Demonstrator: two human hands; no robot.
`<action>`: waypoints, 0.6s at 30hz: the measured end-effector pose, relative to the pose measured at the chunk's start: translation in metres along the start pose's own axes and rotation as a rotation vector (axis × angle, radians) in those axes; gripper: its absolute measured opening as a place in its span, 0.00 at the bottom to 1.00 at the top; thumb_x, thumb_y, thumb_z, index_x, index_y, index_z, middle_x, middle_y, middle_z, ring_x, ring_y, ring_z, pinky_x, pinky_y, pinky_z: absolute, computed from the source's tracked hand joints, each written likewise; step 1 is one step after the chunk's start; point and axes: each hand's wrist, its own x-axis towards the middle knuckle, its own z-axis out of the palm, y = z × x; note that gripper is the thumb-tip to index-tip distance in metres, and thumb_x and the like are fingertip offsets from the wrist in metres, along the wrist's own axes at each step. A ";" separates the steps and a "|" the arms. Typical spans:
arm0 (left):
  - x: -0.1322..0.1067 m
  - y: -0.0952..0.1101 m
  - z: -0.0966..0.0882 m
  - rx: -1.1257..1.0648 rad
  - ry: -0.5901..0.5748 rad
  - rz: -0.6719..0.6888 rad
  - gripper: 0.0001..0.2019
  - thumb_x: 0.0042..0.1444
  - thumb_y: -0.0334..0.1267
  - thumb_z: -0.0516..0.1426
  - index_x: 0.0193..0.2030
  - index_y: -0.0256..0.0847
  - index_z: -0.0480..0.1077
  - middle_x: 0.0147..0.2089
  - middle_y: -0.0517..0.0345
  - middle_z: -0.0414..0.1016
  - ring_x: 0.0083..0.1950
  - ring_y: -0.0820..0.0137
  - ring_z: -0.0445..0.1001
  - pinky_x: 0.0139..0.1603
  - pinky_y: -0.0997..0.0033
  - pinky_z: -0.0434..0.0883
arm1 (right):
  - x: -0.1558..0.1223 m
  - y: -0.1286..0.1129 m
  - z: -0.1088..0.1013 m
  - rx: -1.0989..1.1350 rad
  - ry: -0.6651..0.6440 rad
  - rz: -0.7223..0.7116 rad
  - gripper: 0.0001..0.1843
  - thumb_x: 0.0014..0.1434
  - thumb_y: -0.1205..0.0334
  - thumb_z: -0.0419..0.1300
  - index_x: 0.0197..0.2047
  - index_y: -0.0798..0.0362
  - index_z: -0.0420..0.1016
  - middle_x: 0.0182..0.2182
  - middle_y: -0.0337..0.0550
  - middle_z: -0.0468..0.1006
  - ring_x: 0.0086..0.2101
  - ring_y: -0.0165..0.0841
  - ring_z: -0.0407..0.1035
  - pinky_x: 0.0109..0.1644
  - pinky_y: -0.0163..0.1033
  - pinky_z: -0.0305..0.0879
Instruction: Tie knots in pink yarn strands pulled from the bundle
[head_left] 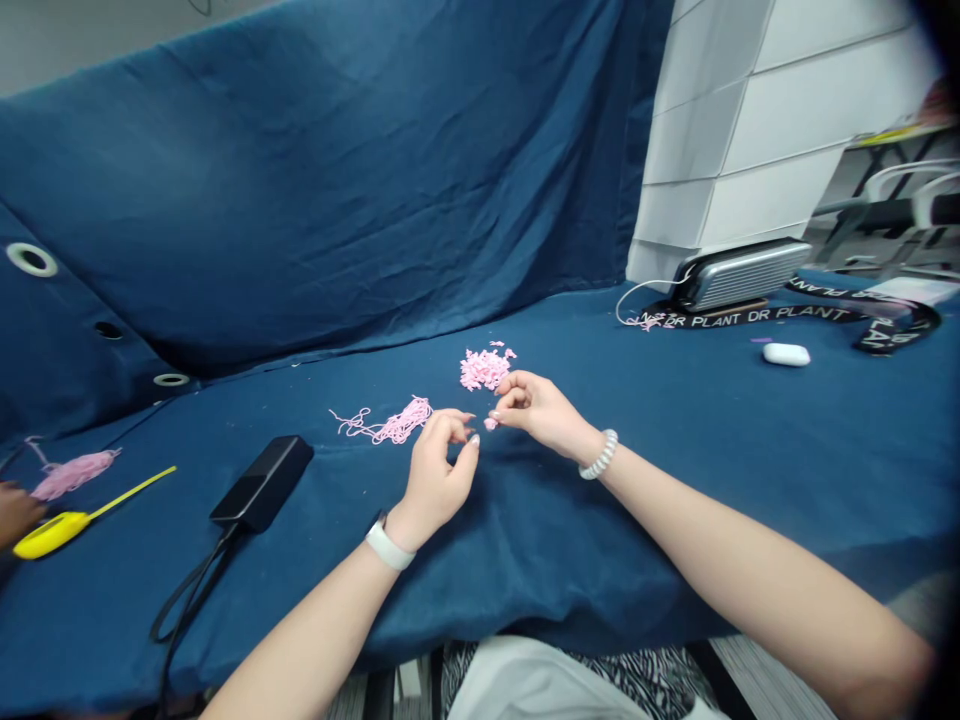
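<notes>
1. Two bare hands of ours work low over a blue cloth-covered bench [645,540].
2. Our right hand [536,410] has its grip almost closed, fingertips pinching a tiny pink yarn scrap [490,424].
3. Our left hand [436,470] curls half-open just beside it; we cannot tell whether its grip holds anything.
4. A small heap of short pink yarn pieces [486,368] lies just beyond our right hand, and a loose bundle of long pink yarn strands [394,423] lies beyond our left.
5. Far left, a co-worker's hand [16,512] is beside a yellow plastic tool [51,535] and a pink yarn tassel [73,474].
6. Nearer us, we see a black rectangular power adapter [262,483].
7. Far right lie a ribbed silver case [739,275], a white oval earbud case [786,354] and a black "DR PLANT" lanyard [787,315].
</notes>
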 end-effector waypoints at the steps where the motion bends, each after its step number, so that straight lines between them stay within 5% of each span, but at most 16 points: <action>1: 0.000 -0.001 0.000 0.000 0.020 -0.025 0.04 0.54 0.30 0.53 0.34 0.41 0.59 0.44 0.52 0.67 0.45 0.67 0.69 0.44 0.66 0.67 | 0.000 0.000 0.000 -0.008 0.001 0.001 0.16 0.42 0.68 0.64 0.32 0.52 0.61 0.19 0.32 0.73 0.23 0.28 0.68 0.31 0.34 0.61; 4: 0.002 -0.002 0.001 0.049 0.008 -0.019 0.08 0.53 0.33 0.56 0.40 0.41 0.63 0.46 0.51 0.68 0.47 0.66 0.69 0.44 0.66 0.68 | 0.000 0.004 0.001 -0.045 -0.023 -0.002 0.16 0.41 0.69 0.64 0.32 0.53 0.61 0.19 0.33 0.74 0.23 0.27 0.68 0.31 0.35 0.62; 7: 0.003 -0.003 0.001 0.111 -0.039 0.036 0.02 0.54 0.33 0.55 0.35 0.41 0.65 0.46 0.51 0.69 0.50 0.65 0.67 0.49 0.63 0.66 | 0.000 0.009 0.004 -0.056 -0.030 -0.021 0.15 0.43 0.69 0.63 0.33 0.52 0.62 0.20 0.33 0.74 0.24 0.28 0.69 0.33 0.36 0.63; 18: 0.001 0.001 0.002 0.034 -0.159 0.043 0.04 0.58 0.30 0.49 0.34 0.41 0.56 0.46 0.50 0.65 0.50 0.67 0.66 0.51 0.63 0.63 | -0.004 0.005 0.011 0.115 0.001 0.010 0.17 0.41 0.71 0.63 0.32 0.52 0.59 0.19 0.30 0.71 0.23 0.25 0.66 0.32 0.34 0.61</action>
